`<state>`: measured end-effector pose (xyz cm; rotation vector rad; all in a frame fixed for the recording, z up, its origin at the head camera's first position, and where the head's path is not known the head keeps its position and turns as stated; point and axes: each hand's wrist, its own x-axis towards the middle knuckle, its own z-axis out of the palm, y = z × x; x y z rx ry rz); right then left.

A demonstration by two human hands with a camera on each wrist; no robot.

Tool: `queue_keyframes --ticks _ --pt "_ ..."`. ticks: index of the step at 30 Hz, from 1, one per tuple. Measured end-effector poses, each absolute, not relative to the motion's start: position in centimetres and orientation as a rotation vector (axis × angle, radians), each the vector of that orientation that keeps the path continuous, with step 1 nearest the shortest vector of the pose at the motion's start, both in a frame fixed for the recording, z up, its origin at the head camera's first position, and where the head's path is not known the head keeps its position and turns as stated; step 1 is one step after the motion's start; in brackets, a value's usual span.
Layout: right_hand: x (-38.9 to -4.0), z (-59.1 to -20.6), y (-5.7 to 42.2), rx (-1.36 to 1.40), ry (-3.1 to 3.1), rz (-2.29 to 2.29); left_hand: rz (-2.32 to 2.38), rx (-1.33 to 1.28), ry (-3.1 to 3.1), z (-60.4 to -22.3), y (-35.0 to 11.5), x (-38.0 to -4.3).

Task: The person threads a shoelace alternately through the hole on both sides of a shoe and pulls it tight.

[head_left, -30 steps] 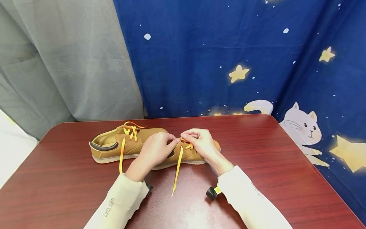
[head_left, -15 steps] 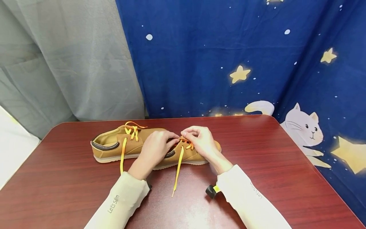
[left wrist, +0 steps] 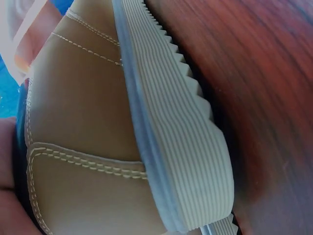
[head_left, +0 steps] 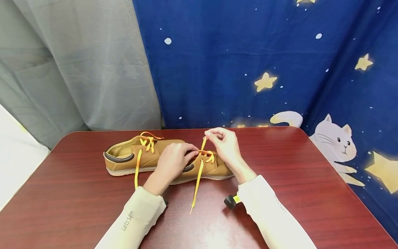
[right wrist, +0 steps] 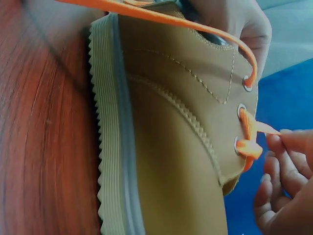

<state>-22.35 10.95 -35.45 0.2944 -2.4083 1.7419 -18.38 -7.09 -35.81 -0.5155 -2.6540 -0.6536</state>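
Two tan lace-up shoes with yellow-orange laces lie end to end on the table. My left hand (head_left: pixel 174 159) reaches across the right-hand shoe (head_left: pixel 214 171). Its thumb and fingers meet at the lacing by the tongue, pinching an orange strand there. Above the same shoe, my right hand (head_left: pixel 228 147) pinches a shoelace (head_left: pixel 203 143) and holds it up taut from the eyelets. In the right wrist view this lace runs from the eyelets to the fingertips (right wrist: pixel 279 137). The left wrist view shows the shoe's heel side (left wrist: pixel 88 117), with the left fingertips out of sight.
The left-hand shoe (head_left: pixel 143 160) stands with its toe behind my left hand. One yellow lace end (head_left: pixel 196 190) hangs from the near side of the right-hand shoe onto the reddish wooden table (head_left: pixel 273 162). Grey and blue star-patterned curtains (head_left: pixel 217 69) rise behind the table.
My right hand has risen, drawing the shoelace upward from the shoe into a longer taut strand. The left hand stays at the lacing. The head view has shifted slightly.
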Motion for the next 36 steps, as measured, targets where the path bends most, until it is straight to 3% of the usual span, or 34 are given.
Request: queue_keyframes --ticks 10,19,36 --pt "-22.3 -36.1 11.9 0.272 -2.72 1.85 -0.649 -0.502 -2.69 -35.7 -7.0 -18.4" --pt "-22.2 -36.5 11.8 0.476 -2.665 1.745 -0.652 -0.496 -2.715 -35.3 -7.0 -18.4" --pt "-23.1 -35.3 12.4 0.348 -2.468 1.811 -0.657 -0.492 -2.7 -35.6 -7.2 -18.4"
